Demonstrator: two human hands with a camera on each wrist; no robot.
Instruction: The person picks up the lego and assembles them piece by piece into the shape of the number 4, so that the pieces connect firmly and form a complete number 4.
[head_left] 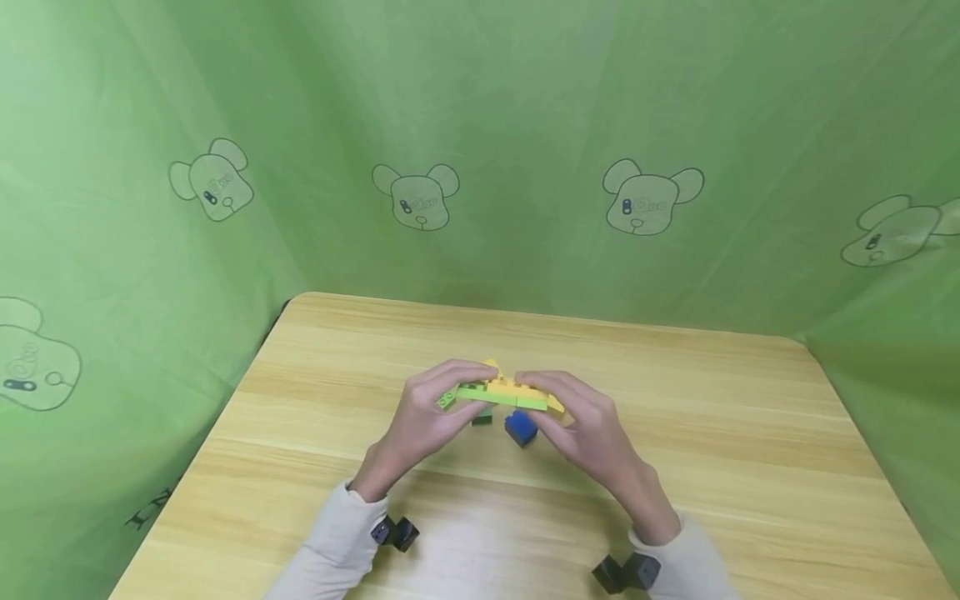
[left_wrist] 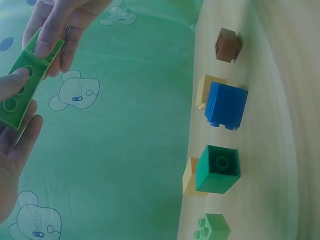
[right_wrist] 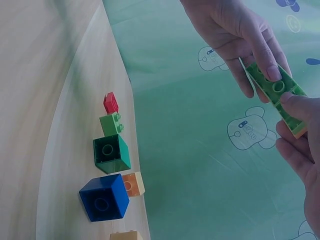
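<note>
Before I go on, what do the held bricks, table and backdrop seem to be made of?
Held bricks: likely hard, smooth plastic, given the crisp edges and moulded rings underneath. Table: wood or wood-look laminate, slightly glossy; pale grain streaks and a soft glare show. Backdrop: perhaps matt fabric or plastic sheet, hanging in soft creases.

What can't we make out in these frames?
Left wrist: top of the held stack; its hollow underside faces the camera.
Left wrist: part of the pale yellow block, hidden behind the dark green block.
Right wrist: rest of the tan block, cut off by the bottom edge.
Head: part of the yellow bricks, covered by the right grip.
Head: mouse-face lettering, too small and faint to read.
</note>
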